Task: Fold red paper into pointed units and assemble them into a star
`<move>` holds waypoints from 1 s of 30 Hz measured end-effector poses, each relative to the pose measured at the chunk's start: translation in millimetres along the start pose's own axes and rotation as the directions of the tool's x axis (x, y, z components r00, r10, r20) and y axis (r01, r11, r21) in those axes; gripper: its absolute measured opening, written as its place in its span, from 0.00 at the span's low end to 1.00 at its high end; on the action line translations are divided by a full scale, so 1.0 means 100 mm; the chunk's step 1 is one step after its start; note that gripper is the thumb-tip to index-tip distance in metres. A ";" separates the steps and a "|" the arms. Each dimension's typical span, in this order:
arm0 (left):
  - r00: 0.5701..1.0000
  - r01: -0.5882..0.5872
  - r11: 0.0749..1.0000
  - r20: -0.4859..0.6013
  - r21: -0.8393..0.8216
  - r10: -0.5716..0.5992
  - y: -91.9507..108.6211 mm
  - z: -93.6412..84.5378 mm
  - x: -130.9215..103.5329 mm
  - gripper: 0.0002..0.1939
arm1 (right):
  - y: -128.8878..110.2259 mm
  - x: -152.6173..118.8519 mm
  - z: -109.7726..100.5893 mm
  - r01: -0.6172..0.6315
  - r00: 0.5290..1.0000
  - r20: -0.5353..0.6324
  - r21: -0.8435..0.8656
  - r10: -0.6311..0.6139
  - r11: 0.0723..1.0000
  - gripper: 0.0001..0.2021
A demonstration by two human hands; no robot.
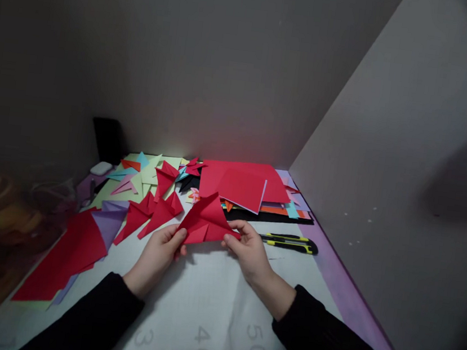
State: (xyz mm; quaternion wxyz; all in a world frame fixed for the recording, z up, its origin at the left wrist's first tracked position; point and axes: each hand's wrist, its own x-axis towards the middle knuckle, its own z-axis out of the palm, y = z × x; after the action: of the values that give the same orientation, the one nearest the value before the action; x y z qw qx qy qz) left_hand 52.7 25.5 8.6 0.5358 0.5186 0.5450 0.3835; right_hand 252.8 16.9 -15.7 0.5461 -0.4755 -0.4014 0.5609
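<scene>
Between my two hands is a folded piece of red paper (208, 217), raised a little above the white mat, its top corner pointing away from me. My left hand (165, 246) pinches its left corner, thumb on top. At the opposite corner, my right hand (248, 248) grips the paper between thumb and fingers. A small flap stands out along the paper's near edge. Just beyond my left hand lie several folded red paper pieces (163, 212). A black and yellow utility knife (293, 243) rests to the right of my right hand.
Red sheets (241, 184) are stacked at the back by the wall. Pale green and other coloured folded papers (148, 173) are heaped back left. More red sheets (70, 254) lie at the left edge. The white mat (200, 307) bears printed numbers. A wall (381, 216) closes the right side.
</scene>
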 end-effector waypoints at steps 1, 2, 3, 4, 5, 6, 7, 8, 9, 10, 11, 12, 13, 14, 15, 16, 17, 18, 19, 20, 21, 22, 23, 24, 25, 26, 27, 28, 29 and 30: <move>1.000 0.003 1.000 -0.004 -0.014 -0.003 0.00 0.01 0.00 0.18 | 0.01 0.01 -0.01 -0.005 1.000 -0.002 0.016 0.005 1.000 0.15; 1.000 0.004 1.000 -0.009 -0.024 -0.004 0.00 0.01 0.00 0.18 | 0.02 0.01 -0.01 -0.010 1.000 -0.004 0.033 0.010 0.999 0.15; 1.000 0.004 1.000 -0.015 -0.029 -0.004 0.00 0.01 0.00 0.17 | 0.03 0.02 -0.01 -0.017 1.000 -0.003 0.050 0.017 0.999 0.16; 1.000 0.002 1.000 -0.018 -0.031 -0.003 -0.01 0.02 0.00 0.17 | 0.03 0.02 -0.01 -0.023 1.000 -0.003 0.066 0.024 0.998 0.16; 1.000 0.000 1.000 -0.011 -0.029 0.000 -0.01 0.02 0.00 0.16 | 0.04 0.03 -0.01 -0.027 1.000 -0.004 0.079 0.028 0.996 0.16; 1.000 -0.002 1.000 0.007 -0.025 0.002 -0.01 0.01 0.00 0.15 | 0.04 0.04 -0.01 -0.030 1.000 -0.004 0.087 0.030 0.996 0.16; 0.999 -0.003 1.000 0.036 -0.018 0.003 -0.02 0.01 0.00 0.15 | 0.04 0.04 -0.02 -0.030 1.000 -0.005 0.090 0.031 0.995 0.16; 0.998 -0.004 1.000 0.069 -0.001 0.004 -0.02 0.01 -0.01 0.15 | 0.03 0.05 -0.02 -0.028 1.000 -0.007 0.091 0.029 0.995 0.15; 0.995 -0.017 0.999 0.100 0.030 0.014 -0.03 0.00 -0.01 0.15 | 0.03 0.05 -0.02 -0.026 1.000 -0.010 0.089 0.027 0.996 0.14; 0.992 -0.047 0.996 0.124 0.075 0.037 -0.03 0.00 -0.01 0.14 | 0.03 0.06 -0.03 -0.024 1.000 -0.015 0.085 0.026 0.996 0.13; 0.987 -0.092 0.988 0.140 0.128 0.073 -0.03 -0.01 -0.02 0.14 | 0.02 0.06 -0.03 -0.024 0.999 -0.019 0.078 0.025 0.997 0.13; 0.982 -0.146 0.973 0.147 0.180 0.120 -0.03 -0.02 -0.03 0.13 | 0.01 0.06 -0.04 -0.023 1.000 -0.019 0.063 0.024 0.998 0.12; 0.974 -0.199 0.955 0.150 0.220 0.168 -0.02 -0.02 -0.03 0.14 | 0.01 0.06 -0.04 -0.023 1.000 -0.010 0.037 0.023 0.999 0.11; 0.966 -0.243 0.939 0.150 0.242 0.211 -0.02 -0.02 -0.04 0.14 | 0.00 0.05 -0.04 -0.025 1.000 0.012 -0.001 0.025 1.000 0.10; 0.960 -0.270 0.930 0.142 0.249 0.241 -0.01 -0.02 -0.04 0.15 | -0.01 0.04 -0.03 -0.032 0.999 0.040 -0.045 0.033 0.998 0.09; 0.960 -0.276 0.929 0.121 0.247 0.253 0.00 -0.01 -0.05 0.17 | -0.02 0.02 -0.03 -0.041 0.996 0.070 -0.089 0.048 0.995 0.09; 0.964 -0.265 0.935 0.091 0.236 0.250 0.02 0.00 -0.06 0.17 | -0.03 0.01 -0.02 -0.054 0.993 0.097 -0.129 0.067 0.990 0.08; 0.970 -0.242 0.946 0.061 0.217 0.235 0.03 0.01 -0.07 0.17 | -0.03 -0.01 0.00 -0.068 0.990 0.114 -0.156 0.087 0.985 0.08; 0.977 -0.212 0.959 0.035 0.188 0.209 0.04 0.02 -0.08 0.17 | -0.04 -0.02 0.01 -0.080 0.987 0.124 -0.169 0.102 0.982 0.07; 0.984 -0.177 0.973 0.014 0.151 0.177 0.05 0.03 -0.08 0.16 | -0.04 -0.03 0.02 -0.087 0.986 0.127 -0.167 0.109 0.982 0.07; 0.990 -0.142 0.984 0.003 0.108 0.142 0.05 0.04 -0.09 0.16 | -0.04 -0.04 0.03 -0.088 0.986 0.126 -0.153 0.108 0.984 0.07; 0.994 -0.111 0.992 0.001 0.065 0.111 0.05 0.04 -0.10 0.16 | -0.04 -0.04 0.04 -0.086 0.987 0.123 -0.131 0.102 0.988 0.07; 0.996 -0.087 0.996 0.004 0.023 0.087 0.04 0.04 -0.10 0.16 | -0.04 -0.04 0.05 -0.086 0.989 0.115 -0.102 0.097 0.991 0.08; 0.998 -0.068 0.998 0.007 -0.016 0.068 0.03 0.05 -0.10 0.16 | -0.03 -0.04 0.06 -0.086 0.990 0.103 -0.067 0.093 0.994 0.09; 0.998 -0.054 0.997 0.014 -0.052 0.055 0.01 0.05 -0.10 0.17 | -0.03 -0.04 0.06 -0.090 0.992 0.086 -0.027 0.092 0.996 0.09; 0.999 -0.044 0.995 0.027 -0.089 0.047 -0.01 0.05 -0.10 0.17 | -0.03 -0.04 0.07 -0.100 0.993 0.066 0.017 0.099 0.995 0.10; 0.998 -0.037 0.991 0.044 -0.128 0.043 -0.02 0.06 -0.10 0.17 | -0.03 -0.03 0.08 -0.115 0.993 0.046 0.064 0.112 0.991 0.10; 0.997 -0.031 0.985 0.061 -0.171 0.042 -0.04 0.06 -0.10 0.17 | -0.04 -0.03 0.08 -0.132 0.991 0.029 0.113 0.130 0.985 0.10; 0.996 -0.024 0.975 0.077 -0.221 0.042 -0.05 0.07 -0.09 0.16 | -0.04 -0.03 0.09 -0.151 0.989 0.017 0.157 0.150 0.976 0.10; 0.995 -0.013 0.961 0.089 -0.277 0.039 -0.06 0.08 -0.09 0.15 | -0.05 -0.03 0.09 -0.167 0.986 0.013 0.193 0.167 0.967 0.09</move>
State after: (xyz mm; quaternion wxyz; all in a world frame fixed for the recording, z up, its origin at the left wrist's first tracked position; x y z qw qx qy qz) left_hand 58.6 14.7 3.7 0.6227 0.4635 0.4534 0.4380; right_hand 245.2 15.4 -8.4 0.5413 -0.4531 -0.3025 0.6405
